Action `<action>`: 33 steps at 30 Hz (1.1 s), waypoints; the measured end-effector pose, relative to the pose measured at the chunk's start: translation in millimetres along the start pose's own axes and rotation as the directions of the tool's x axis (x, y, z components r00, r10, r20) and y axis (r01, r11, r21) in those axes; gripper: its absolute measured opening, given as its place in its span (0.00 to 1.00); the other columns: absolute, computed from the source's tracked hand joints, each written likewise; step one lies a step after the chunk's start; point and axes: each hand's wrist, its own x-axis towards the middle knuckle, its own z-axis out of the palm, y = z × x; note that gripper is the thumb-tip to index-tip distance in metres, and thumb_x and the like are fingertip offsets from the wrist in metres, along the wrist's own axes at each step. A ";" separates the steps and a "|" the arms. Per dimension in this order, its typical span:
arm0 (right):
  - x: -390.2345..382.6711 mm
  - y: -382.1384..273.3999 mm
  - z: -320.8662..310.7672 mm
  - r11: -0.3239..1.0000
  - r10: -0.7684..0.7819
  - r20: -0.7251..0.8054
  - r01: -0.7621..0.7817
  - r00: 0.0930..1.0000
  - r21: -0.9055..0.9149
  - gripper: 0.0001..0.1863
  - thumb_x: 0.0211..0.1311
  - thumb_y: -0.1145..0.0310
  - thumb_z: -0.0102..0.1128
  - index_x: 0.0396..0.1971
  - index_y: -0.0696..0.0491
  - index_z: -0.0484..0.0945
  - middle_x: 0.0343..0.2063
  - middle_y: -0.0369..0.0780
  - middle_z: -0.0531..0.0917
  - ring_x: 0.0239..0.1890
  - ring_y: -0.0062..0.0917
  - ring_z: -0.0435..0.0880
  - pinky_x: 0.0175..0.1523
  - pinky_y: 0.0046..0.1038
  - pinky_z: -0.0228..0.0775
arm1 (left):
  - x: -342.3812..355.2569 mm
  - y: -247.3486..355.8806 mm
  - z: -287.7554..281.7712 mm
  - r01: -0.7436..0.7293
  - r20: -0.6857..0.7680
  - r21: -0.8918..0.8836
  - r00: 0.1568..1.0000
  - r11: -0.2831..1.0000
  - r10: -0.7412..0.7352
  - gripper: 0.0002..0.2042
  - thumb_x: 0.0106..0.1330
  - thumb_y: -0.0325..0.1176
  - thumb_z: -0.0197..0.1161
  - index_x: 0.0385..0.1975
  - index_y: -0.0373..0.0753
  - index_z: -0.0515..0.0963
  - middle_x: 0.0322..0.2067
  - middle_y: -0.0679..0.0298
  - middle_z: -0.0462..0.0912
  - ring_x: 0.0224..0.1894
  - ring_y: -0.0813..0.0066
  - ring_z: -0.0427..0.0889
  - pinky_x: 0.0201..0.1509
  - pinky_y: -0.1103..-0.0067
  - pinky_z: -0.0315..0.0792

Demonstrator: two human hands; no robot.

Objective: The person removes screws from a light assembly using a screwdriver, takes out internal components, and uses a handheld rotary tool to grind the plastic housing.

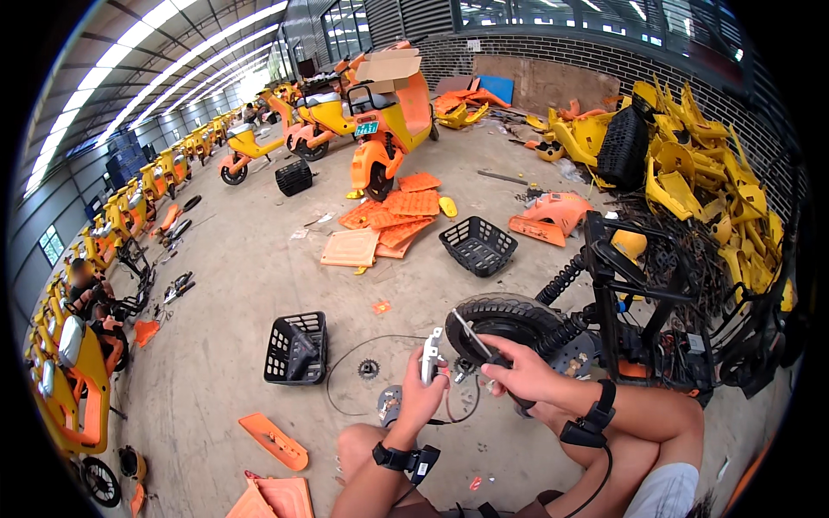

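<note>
The left hand (420,394) is closing its fingers around a silver metal part (430,357), which is standing nearly upright out of the top of the grip. The right hand (521,371) is curling around the dark handle of one screwdriver (467,327), whose bare shaft is slanting up and to the left, its tip lying near the upper end of the metal part but apart from it. The left forearm is rising from the lower edge, leaning slightly rightward, while the right forearm is reaching in from the lower right, bent at the elbow above a bare knee. Two black wrist devices are sitting on the arms, one on each. Beyond the right hand, one wheel (509,321) is resting beside a black scooter frame (641,304), and two coil springs (561,281) are running between them. One toothed gear (369,369) is lying on the floor left of the left hand, near a thin looping cable (343,347). Three black baskets (477,245) are standing on the open floor, the nearest one holding a dark tool (302,352).
</note>
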 end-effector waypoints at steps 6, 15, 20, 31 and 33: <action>-0.3 -12.6 7.4 0.957 0.162 -0.008 -0.155 0.987 0.243 0.33 0.63 0.69 0.67 0.67 0.55 0.65 0.32 0.37 0.81 0.18 0.16 0.75 0.22 0.23 0.71 | -1.7 -6.6 6.7 -0.085 0.028 0.178 0.996 0.980 0.081 0.33 0.60 0.24 0.65 0.67 0.36 0.61 0.43 0.62 0.78 0.41 0.77 0.78 0.44 0.79 0.76; -3.3 -14.8 8.9 0.945 0.235 0.025 -0.235 0.972 0.229 0.34 0.60 0.72 0.70 0.66 0.56 0.66 0.32 0.37 0.85 0.18 0.13 0.74 0.22 0.19 0.66 | -1.9 -13.5 16.5 -0.115 0.069 0.093 0.992 0.989 0.109 0.31 0.62 0.24 0.66 0.66 0.36 0.62 0.43 0.63 0.79 0.41 0.80 0.78 0.40 0.83 0.75; -4.5 -19.5 5.9 0.949 0.240 0.025 -0.240 0.970 0.204 0.36 0.58 0.69 0.72 0.66 0.55 0.67 0.29 0.35 0.84 0.17 0.13 0.73 0.21 0.19 0.67 | -2.9 -8.4 15.3 -0.075 0.090 0.060 0.993 0.995 0.070 0.33 0.60 0.24 0.66 0.67 0.36 0.61 0.43 0.63 0.76 0.42 0.78 0.78 0.43 0.80 0.76; -7.5 -18.5 14.1 0.974 0.194 0.094 -0.203 0.977 0.099 0.39 0.56 0.69 0.74 0.68 0.52 0.66 0.24 0.32 0.81 0.16 0.12 0.74 0.21 0.20 0.68 | -2.5 -11.3 14.9 -0.117 0.019 0.075 0.993 0.990 0.115 0.34 0.58 0.22 0.65 0.67 0.36 0.60 0.44 0.61 0.75 0.40 0.78 0.78 0.44 0.79 0.77; -7.4 -15.9 15.5 0.981 0.170 0.099 -0.178 0.980 0.081 0.39 0.57 0.70 0.74 0.68 0.52 0.66 0.24 0.32 0.81 0.16 0.12 0.74 0.22 0.19 0.68 | -2.6 -10.3 14.0 -0.125 0.017 0.161 0.992 0.979 0.124 0.34 0.59 0.22 0.64 0.67 0.36 0.61 0.44 0.62 0.75 0.40 0.79 0.78 0.44 0.80 0.77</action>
